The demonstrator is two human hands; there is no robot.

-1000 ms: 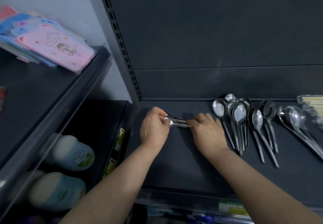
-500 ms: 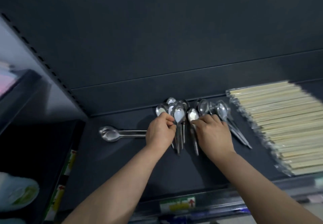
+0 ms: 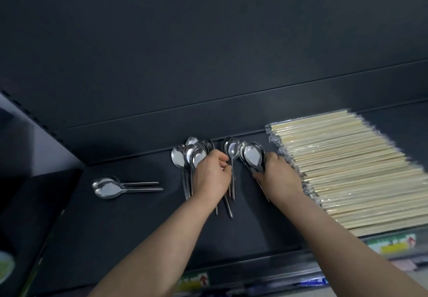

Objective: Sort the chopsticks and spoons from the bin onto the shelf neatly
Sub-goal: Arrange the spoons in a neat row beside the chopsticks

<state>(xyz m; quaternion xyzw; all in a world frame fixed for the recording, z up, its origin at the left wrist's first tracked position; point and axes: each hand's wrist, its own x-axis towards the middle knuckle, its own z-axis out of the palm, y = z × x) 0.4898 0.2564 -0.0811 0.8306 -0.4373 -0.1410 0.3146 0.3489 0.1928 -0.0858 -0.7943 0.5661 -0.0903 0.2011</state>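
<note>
On the dark metal shelf [image 3: 120, 231], near its back edge, the left hand [image 3: 212, 177] pinches one shiny steel spoon [image 3: 232, 149] by the neck; the right hand [image 3: 279, 178] has its fingers clamped on a nested stack of steel spoons [image 3: 252, 156]. Nest bowls squarely, handles towards the front edge, without nudging the plastic-wrapped pale wooden chopsticks [image 3: 352, 171] at the right

A dark grey metal back panel [image 3: 208, 41] filled the upper view. A slotted black upright strip [image 3: 30, 113] ran diagonally at the left, beside a pale grey wall [image 3: 46, 148]. A yellow-and-green paper price label with a red arrow [image 3: 194, 281] sat low in front, and a second, blurred label [image 3: 393, 245] sat well to its right. A blurred white-and-green round object [image 3: 5, 265] showed at the lower left edge.
</note>
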